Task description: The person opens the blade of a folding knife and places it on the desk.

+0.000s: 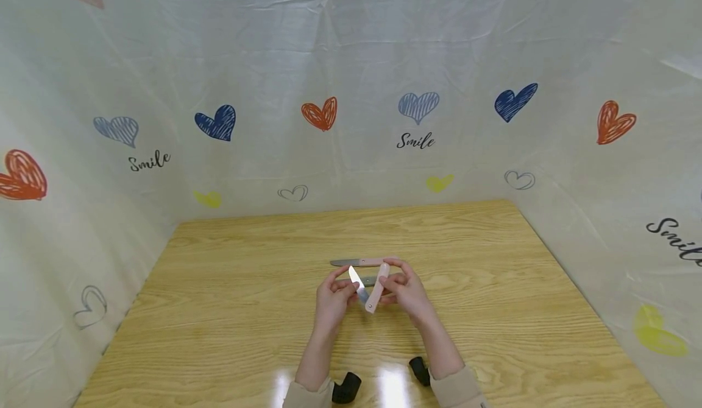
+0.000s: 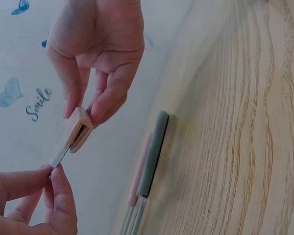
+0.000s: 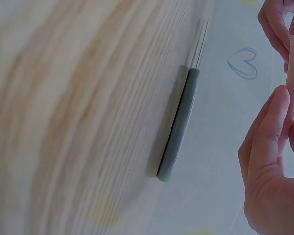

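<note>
A folding knife with a pale pink handle (image 1: 377,289) is held up over the table, its blade (image 1: 358,281) swung partway out to form a V. My left hand (image 1: 331,304) pinches the blade between thumb and fingers. The right hand (image 1: 408,295) grips the handle. The handle's open slot faces the camera in the left wrist view. Behind the hands lie a pink-handled knife (image 1: 373,262), blade to the left, and a grey-green-handled knife (image 2: 154,154), partly hidden in the head view. A pale handle (image 3: 170,117) lies along the green one in the right wrist view.
The wood-grain table (image 1: 236,286) is enclosed by a white curtain (image 1: 362,61) printed with hearts and "Smile". Black devices sit by the wrists, one at the left sleeve (image 1: 307,394) and one at the right sleeve (image 1: 457,386). Glare marks the table's front.
</note>
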A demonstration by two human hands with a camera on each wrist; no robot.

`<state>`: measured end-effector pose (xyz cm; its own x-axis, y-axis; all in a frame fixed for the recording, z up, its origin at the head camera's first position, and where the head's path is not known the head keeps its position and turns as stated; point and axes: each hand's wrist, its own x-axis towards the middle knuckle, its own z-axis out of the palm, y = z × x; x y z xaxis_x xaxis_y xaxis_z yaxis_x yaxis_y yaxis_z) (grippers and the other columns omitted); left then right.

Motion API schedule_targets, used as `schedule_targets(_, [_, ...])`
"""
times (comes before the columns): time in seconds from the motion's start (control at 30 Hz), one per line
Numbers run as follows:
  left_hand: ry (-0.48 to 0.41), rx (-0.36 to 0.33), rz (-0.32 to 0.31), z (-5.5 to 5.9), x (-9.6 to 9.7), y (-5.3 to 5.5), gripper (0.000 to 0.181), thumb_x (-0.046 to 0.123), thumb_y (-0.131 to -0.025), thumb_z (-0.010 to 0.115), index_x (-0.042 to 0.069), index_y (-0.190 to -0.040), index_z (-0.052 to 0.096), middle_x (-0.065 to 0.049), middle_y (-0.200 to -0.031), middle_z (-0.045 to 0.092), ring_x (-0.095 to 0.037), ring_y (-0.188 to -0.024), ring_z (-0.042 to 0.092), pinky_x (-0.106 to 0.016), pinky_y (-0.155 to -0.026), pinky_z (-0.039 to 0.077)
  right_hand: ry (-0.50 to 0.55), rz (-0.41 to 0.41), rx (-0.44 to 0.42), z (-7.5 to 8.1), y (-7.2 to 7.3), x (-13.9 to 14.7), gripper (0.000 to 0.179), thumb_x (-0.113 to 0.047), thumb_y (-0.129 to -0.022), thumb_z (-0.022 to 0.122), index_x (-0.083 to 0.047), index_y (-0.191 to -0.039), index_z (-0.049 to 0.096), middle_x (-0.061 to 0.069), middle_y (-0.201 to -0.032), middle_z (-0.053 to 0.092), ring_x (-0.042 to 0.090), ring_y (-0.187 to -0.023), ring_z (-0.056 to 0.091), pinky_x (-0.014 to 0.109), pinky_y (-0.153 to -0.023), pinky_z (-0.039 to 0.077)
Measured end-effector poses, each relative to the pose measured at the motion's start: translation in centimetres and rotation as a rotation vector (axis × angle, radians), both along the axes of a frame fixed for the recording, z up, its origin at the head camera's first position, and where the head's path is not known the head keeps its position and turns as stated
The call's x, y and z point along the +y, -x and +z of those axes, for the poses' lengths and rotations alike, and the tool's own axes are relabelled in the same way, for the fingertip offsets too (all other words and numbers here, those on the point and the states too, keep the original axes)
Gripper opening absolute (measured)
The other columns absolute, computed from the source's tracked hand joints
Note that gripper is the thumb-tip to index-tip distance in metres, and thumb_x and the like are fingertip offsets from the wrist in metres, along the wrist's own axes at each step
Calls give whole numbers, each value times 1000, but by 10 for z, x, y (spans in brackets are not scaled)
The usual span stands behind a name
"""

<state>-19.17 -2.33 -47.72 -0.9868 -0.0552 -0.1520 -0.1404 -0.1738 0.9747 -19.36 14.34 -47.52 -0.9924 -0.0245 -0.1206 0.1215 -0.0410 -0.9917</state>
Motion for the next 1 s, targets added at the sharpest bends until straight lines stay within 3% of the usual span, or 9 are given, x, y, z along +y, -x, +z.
schedule_targets(0.27, [-39, 31, 77, 3, 0, -1, 47, -13, -86, 63, -10, -132, 52, -11, -83, 65, -10, -68, 63, -30, -68, 60, 93, -11, -30, 1, -1, 4, 44, 3, -96, 56, 0, -136, 39, 8, -83, 64, 21, -73, 67, 37, -68, 62])
schedule_targets(0.43, [-77, 38, 128, 4, 0, -2, 48, -12, -86, 65, -10, -132, 50, -2, -74, 62, -10, -66, 65, -31, -67, 61, 141, -21, -47, 2, -2, 5, 43, 4, -97, 52, 1, -136, 33, 13, -92, 65, 22, -76, 68, 35, -70, 62])
schedule_targets(0.57, [-99, 33, 162, 2, 1, -2, 48, -13, -87, 63, -9, -133, 49, 0, -73, 59, -10, -67, 66, -34, -68, 62, 174, -36, -55, 0, -2, 5, 43, 6, -98, 49, 0, -137, 30, 19, -99, 62, 24, -81, 68, 32, -71, 61])
schedule_targets(0.8, [-144, 10, 193, -1, 2, -4, 47, -10, -90, 60, -6, -134, 45, -8, -85, 57, -18, -77, 65, -36, -70, 62, 242, -89, -66, -2, -1, 2, 41, 5, -99, 46, 0, -135, 27, 32, -120, 52, 20, -84, 66, 29, -74, 61])
schedule_targets(1.0, [-250, 12, 248, -2, 5, -3, 47, -8, -93, 57, -3, -135, 38, -12, -93, 55, -19, -82, 63, -29, -67, 61, 333, -162, -57, -1, -2, -1, 43, 4, -99, 47, -1, -135, 24, 18, -104, 58, 17, -80, 66, 28, -75, 60])
